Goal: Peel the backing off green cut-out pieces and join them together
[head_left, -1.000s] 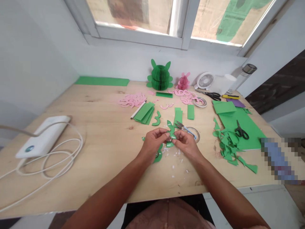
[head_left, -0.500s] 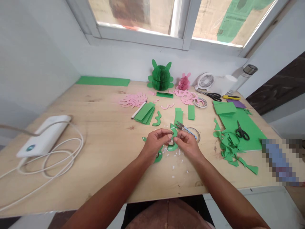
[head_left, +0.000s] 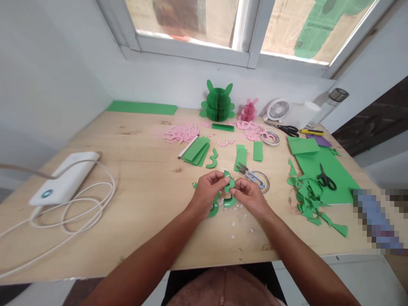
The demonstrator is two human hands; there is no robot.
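My left hand and my right hand meet over the middle of the wooden table. Both pinch a curved green paper cut-out between fingertips, and its lower curl hangs toward the tabletop. Another green curved piece lies under my left hand. Small scissors rest on a tape roll just beyond my right hand. Tiny white scraps dot the wood near my wrists.
Green paper strips, pink cut-outs, a green honeycomb figure and a pink one lie farther back. Green sheets, offcuts and black scissors sit right. A white power bank with cable lies left.
The green cut-out has turned between my fingers, and its lower curl now hangs below my hands. My view has shifted slightly.
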